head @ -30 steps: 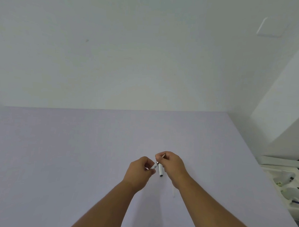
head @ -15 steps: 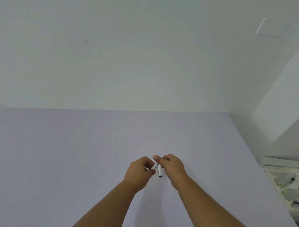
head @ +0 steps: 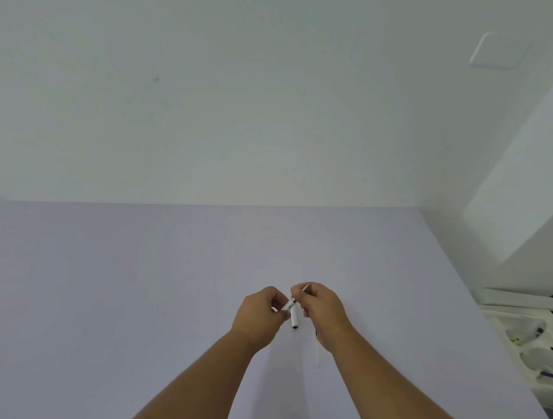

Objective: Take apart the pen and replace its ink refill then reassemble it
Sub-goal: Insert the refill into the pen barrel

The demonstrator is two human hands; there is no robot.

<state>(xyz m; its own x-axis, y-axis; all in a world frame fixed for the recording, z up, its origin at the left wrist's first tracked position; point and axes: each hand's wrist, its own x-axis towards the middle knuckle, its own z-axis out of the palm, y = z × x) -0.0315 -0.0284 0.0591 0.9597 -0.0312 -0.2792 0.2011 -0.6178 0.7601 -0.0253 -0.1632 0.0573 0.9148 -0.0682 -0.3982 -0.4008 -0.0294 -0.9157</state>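
Pinching the pen tip section [head: 291, 304] between both hands above the lilac surface [head: 106, 297] | your left hand [head: 259, 316] grips its lower end | your right hand [head: 321, 309] grips the thin refill [head: 304, 288] | white barrel [head: 294, 317] hangs below.

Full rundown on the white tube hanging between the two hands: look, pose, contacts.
The short white plastic-looking tube is a smooth cylinder, apparently a pen part. It hangs roughly upright above the lavender tabletop, lower end showing a dark round opening or plug. Its upper end disappears among the right hand fingers, which hold it. A slim silver-tipped piece crosses just above it, running from the left hand up into the right. Whether the tube touches that piece or the left hand cannot be told.
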